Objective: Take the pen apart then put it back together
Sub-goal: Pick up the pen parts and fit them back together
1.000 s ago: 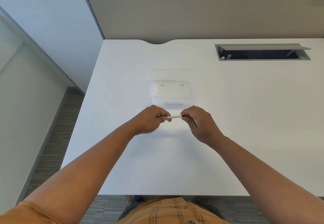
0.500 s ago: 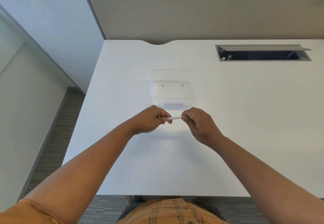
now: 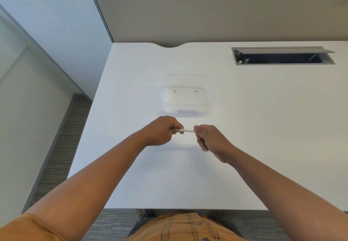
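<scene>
The desk is smooth, matt white laminate; on it, the tray looks like clear glossy plastic — behind the desk, a cloth-faced partition, metal-framed.

pen ends hidden — right hand blurred

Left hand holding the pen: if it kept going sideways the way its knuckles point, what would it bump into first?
Probably the right hand, gripping the other end of the white pen that the left hand holds; depth is hard to judge.
</scene>
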### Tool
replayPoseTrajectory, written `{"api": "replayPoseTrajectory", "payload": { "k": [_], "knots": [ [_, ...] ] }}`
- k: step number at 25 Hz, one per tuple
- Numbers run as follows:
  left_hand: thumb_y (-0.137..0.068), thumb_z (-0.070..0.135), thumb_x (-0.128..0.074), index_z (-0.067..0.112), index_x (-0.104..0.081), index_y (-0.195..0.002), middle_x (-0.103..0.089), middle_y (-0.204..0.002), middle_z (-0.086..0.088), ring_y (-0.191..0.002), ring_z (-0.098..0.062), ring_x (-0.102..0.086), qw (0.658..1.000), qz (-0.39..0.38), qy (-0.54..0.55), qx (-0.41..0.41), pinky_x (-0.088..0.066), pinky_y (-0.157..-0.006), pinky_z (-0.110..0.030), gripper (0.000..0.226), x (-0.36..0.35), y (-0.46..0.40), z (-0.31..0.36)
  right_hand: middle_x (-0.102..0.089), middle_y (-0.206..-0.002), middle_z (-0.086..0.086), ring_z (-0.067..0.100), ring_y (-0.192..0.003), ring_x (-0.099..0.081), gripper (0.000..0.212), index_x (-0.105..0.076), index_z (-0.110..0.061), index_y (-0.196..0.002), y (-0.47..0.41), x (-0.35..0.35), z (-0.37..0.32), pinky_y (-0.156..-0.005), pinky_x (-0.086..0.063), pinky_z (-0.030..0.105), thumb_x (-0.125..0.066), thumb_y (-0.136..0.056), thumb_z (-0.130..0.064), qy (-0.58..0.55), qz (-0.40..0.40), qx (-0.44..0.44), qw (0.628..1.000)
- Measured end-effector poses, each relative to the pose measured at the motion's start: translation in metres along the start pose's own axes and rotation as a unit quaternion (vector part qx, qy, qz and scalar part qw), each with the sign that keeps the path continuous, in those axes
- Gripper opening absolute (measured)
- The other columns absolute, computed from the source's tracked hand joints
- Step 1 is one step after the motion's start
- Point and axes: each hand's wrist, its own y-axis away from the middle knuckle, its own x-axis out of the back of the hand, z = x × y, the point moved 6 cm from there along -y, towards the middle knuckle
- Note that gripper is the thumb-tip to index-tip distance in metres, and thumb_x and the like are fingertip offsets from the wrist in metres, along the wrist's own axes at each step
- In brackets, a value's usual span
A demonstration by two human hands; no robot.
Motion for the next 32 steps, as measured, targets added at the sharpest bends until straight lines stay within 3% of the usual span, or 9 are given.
{"api": "replayPoseTrajectory", "payload": {
  "k": [2, 7, 12, 14, 16, 18, 20, 23, 32],
  "knots": [
    [-0.101, 0.008, -0.051, 0.024, -0.074, -0.103, -0.067, -0.105, 0.003, -0.095, -0.012, -0.057, 1.000, 0.005, -0.017, -0.012, -0.043, -0.079, -0.020, 0.029, -0.002, 0.001, 0.001, -0.044, -0.053, -0.001, 0.016, -0.047, -0.032, 0.042, -0.047, -0.022, -0.057, 0.002, -0.005, 0.006, -0.049, -0.028, 0.027, -0.050, -0.097, -0.035, -0.068, -0.017, -0.103, 0.992],
    [-0.101, 0.014, -0.052, 0.033, -0.075, -0.095, -0.064, -0.090, 0.010, -0.082, 0.002, -0.055, 1.000, -0.003, 0.025, 0.005, -0.040, -0.068, -0.004, 0.030, 0.006, -0.003, 0.003, -0.051, -0.069, -0.003, 0.012, -0.061, -0.042, 0.026, -0.056, -0.009, -0.084, 0.007, 0.012, -0.021, -0.057, -0.034, 0.023, -0.047, -0.105, -0.022, 0.235, 0.109, 0.153, 0.954],
    [-0.100, 0.008, -0.049, 0.024, -0.074, -0.104, -0.066, -0.104, 0.003, -0.094, -0.012, -0.054, 0.999, -0.005, -0.037, -0.022, -0.039, -0.074, -0.012, 0.031, -0.003, -0.006, 0.006, -0.037, -0.056, -0.001, 0.014, -0.044, -0.027, 0.036, -0.046, -0.019, -0.060, -0.002, 0.000, 0.014, -0.045, -0.024, 0.025, -0.047, -0.095, -0.028, -0.133, 0.004, -0.193, 0.972],
    [-0.101, 0.013, -0.050, 0.028, -0.074, -0.101, -0.068, -0.103, 0.000, -0.092, -0.011, -0.056, 1.000, -0.003, -0.005, -0.001, -0.040, -0.073, -0.014, 0.029, 0.000, -0.006, 0.001, -0.051, -0.060, -0.005, 0.011, -0.050, -0.040, 0.036, -0.056, -0.017, -0.069, -0.003, 0.012, -0.001, -0.048, -0.034, 0.022, -0.047, -0.101, -0.033, 0.063, 0.042, -0.027, 0.997],
    [-0.101, 0.017, -0.052, 0.035, -0.074, -0.094, -0.068, -0.096, 0.004, -0.085, 0.002, -0.057, 0.999, -0.010, 0.035, 0.014, -0.041, -0.068, -0.010, 0.029, 0.003, -0.006, -0.001, -0.055, -0.072, -0.005, 0.012, -0.065, -0.046, 0.026, -0.061, -0.013, -0.085, 0.006, 0.019, -0.020, -0.060, -0.037, 0.022, -0.048, -0.105, -0.024, 0.255, 0.095, 0.169, 0.947],
    [-0.101, 0.017, -0.053, 0.036, -0.075, -0.093, -0.067, -0.092, 0.008, -0.084, 0.004, -0.057, 0.999, -0.016, 0.041, 0.009, -0.042, -0.070, -0.010, 0.030, 0.001, -0.006, 0.001, -0.052, -0.074, -0.003, 0.014, -0.066, -0.043, 0.023, -0.059, -0.010, -0.087, 0.007, 0.015, -0.020, -0.062, -0.036, 0.025, -0.048, -0.105, -0.018, 0.288, 0.089, 0.212, 0.930],
    [-0.100, 0.012, -0.051, 0.028, -0.076, -0.100, -0.066, -0.097, 0.007, -0.092, -0.009, -0.058, 1.000, 0.005, 0.003, -0.005, -0.045, -0.079, -0.022, 0.029, -0.003, -0.007, 0.002, -0.045, -0.065, -0.003, 0.011, -0.053, -0.036, 0.032, -0.052, -0.014, -0.074, -0.004, 0.013, -0.006, -0.052, -0.030, 0.024, -0.048, -0.104, -0.022, 0.078, 0.052, 0.049, 0.994],
    [-0.101, 0.011, -0.046, 0.024, -0.073, -0.107, -0.060, -0.097, 0.012, -0.094, -0.020, -0.058, 0.996, 0.045, -0.063, -0.035, -0.051, -0.083, -0.040, 0.030, -0.008, -0.006, 0.003, -0.035, -0.056, -0.003, 0.012, -0.043, -0.026, 0.036, -0.047, -0.019, -0.063, 0.000, -0.005, 0.017, -0.042, -0.024, 0.024, -0.048, -0.099, -0.024, -0.268, -0.030, -0.265, 0.926],
    [-0.103, 0.019, -0.046, 0.024, -0.068, -0.121, -0.061, -0.102, 0.002, -0.096, -0.020, -0.055, 0.991, 0.038, -0.114, -0.063, -0.048, -0.085, -0.037, 0.029, -0.018, -0.012, -0.003, -0.068, -0.076, -0.004, 0.010, -0.062, -0.053, 0.019, -0.074, -0.011, -0.093, -0.010, 0.019, 0.011, -0.061, -0.046, 0.024, -0.060, -0.100, -0.021, 0.012, 0.019, -0.087, 0.996]
  ]
}}
